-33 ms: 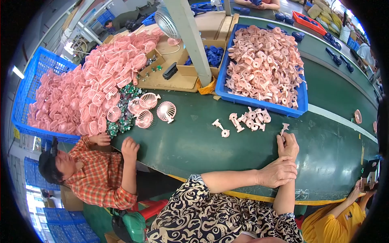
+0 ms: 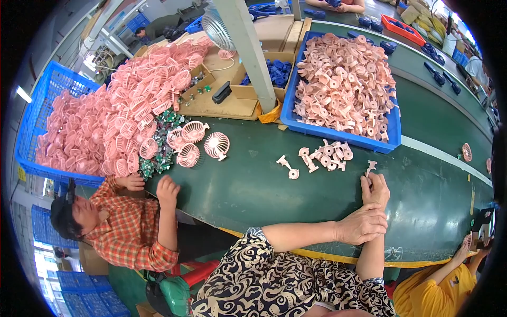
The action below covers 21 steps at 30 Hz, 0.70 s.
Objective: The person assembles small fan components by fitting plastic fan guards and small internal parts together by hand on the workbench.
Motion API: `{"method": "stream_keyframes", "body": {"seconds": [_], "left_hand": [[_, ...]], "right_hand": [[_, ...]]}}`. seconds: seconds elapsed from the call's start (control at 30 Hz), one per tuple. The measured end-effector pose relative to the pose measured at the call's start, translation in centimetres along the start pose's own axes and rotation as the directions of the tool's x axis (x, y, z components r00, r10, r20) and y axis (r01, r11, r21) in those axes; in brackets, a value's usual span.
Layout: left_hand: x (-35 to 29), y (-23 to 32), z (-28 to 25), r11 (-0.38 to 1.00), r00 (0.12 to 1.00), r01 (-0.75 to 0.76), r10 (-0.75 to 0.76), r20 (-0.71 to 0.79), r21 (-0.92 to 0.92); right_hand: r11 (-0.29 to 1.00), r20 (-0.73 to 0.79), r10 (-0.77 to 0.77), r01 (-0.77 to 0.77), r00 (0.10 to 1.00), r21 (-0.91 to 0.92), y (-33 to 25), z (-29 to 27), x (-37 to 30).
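My right hand (image 2: 376, 188) rests on the green work table, its fingers closed on a small pink plastic bracket (image 2: 371, 166) with a T-shaped end. Across my right wrist lies my left hand (image 2: 362, 224), its fingers wrapped round it. To the left of my right hand is a small heap of similar pink brackets (image 2: 330, 155), each with a round ring. A single bracket (image 2: 289, 167) lies a little apart from them. Behind these stands a blue tray (image 2: 342, 140) piled high with more of the same brackets.
Pink fan cages (image 2: 121, 116) overflow a blue crate (image 2: 31, 134) at left, beside small green-and-silver parts (image 2: 158, 150). A co-worker in a checked shirt (image 2: 129, 232) sits there. A metal post (image 2: 253, 58) rises behind the table. Another person in yellow (image 2: 438, 288) works at right.
The co-worker's raised hand at left has shifted slightly left. A person in the far left background has moved a little. My hands and the bracket have stayed still.
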<state>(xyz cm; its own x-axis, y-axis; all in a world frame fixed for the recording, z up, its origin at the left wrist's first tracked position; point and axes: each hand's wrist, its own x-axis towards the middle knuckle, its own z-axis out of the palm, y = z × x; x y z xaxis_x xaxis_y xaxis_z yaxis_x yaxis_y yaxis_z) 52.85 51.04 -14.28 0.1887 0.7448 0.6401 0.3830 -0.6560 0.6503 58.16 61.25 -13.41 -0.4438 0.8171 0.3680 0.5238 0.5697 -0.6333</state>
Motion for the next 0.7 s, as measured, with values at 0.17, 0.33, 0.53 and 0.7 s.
{"method": "stream_keyframes", "body": {"seconds": [0.17, 0.33, 0.53, 0.7], "left_hand": [[0.0, 0.0, -0.2, 1.000, 1.000, -0.005, 0.005, -0.006, 0.003], [0.3, 0.0, 0.0, 1.000, 1.000, -0.028, 0.028, -0.010, 0.014], [0.2, 0.2, -0.2, 1.000, 1.000, -0.022, 0.023, -0.009, 0.004], [0.3, 0.1, -0.2, 1.000, 1.000, -0.011, 0.011, 0.006, 0.022]], "right_hand": [[1.000, -0.004, 0.007, -0.007, 1.000, 0.014, -0.2, 0.2, 0.1], [1.000, -0.021, -0.010, 0.010, 1.000, -0.004, -0.1, -0.1, 0.1], [0.999, -0.063, -0.039, 0.040, 0.997, 0.012, 0.7, 0.6, -0.2], [0.999, -0.052, -0.029, 0.030, 0.998, 0.011, 0.6, 0.3, -0.1]]}}
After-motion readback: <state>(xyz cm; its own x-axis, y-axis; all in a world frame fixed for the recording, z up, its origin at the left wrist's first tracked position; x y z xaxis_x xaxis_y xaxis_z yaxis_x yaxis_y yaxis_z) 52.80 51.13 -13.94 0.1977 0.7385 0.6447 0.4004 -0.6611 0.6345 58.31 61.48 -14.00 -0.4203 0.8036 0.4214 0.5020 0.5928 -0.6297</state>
